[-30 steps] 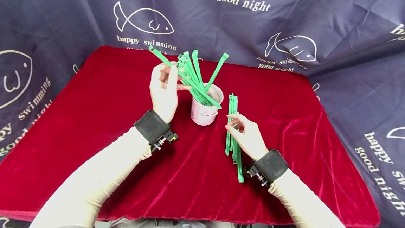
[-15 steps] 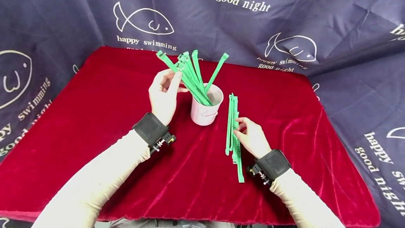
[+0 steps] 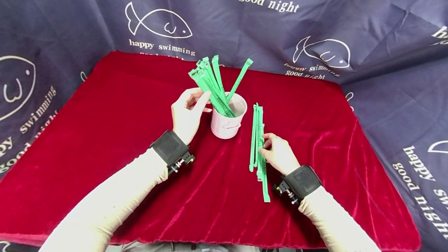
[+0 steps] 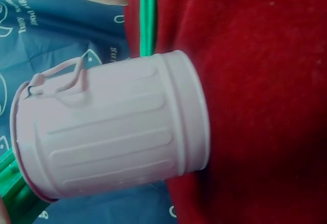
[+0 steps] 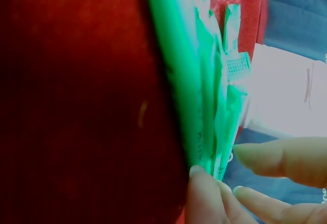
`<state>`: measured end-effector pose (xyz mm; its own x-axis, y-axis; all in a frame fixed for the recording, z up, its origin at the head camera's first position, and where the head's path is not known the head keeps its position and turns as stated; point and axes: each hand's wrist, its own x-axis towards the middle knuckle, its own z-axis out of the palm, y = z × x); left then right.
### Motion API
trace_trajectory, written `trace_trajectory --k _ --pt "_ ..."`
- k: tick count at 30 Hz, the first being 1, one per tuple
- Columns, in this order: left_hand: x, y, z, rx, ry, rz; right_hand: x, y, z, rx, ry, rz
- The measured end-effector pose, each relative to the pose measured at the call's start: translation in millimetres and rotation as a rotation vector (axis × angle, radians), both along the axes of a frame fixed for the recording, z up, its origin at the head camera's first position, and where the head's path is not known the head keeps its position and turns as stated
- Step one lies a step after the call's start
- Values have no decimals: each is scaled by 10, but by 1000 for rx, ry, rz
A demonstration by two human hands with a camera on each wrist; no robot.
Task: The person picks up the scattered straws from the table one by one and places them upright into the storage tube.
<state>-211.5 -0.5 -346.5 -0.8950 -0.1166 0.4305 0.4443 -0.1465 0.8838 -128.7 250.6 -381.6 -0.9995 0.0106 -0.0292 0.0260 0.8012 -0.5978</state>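
Note:
A small pale pink bucket (image 3: 224,126) stands mid-table, with several long, flat green wrapped sticks (image 3: 210,81) leaning out of it. My left hand (image 3: 187,114) is at the bucket's left, pinching the front green stick between thumb and fingers. That stick's lower end is inside the bucket. Several more green sticks (image 3: 256,143) lie in a loose row to the bucket's right. My right hand (image 3: 279,153) is at the right side of this row. In the right wrist view one fingertip (image 5: 202,191) touches the sticks, while other fingers are spread apart from them.
A red velvet cloth (image 3: 133,88) covers the table. Dark blue curtains (image 3: 224,11) with white fish prints enclose the back and sides. A small handle (image 4: 66,75) sticks out from the bucket's wall, seen in the left wrist view.
My left hand has moved down and slightly right, lowering its green stick from a slant across the bucket to inside it. My right hand has shifted right and down along the row.

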Motion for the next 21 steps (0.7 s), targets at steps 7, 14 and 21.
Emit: trace_trajectory --k 7,14,21 --pt "38 20 -61 -49 -23 -11 -4 11 -12 0 -26 5" --pt "54 27 -109 -84 -30 -20 -8 44 -46 -35 -78 2" --pt "48 27 -131 -107 -41 -17 -15 42 -41 -62 -128 6"
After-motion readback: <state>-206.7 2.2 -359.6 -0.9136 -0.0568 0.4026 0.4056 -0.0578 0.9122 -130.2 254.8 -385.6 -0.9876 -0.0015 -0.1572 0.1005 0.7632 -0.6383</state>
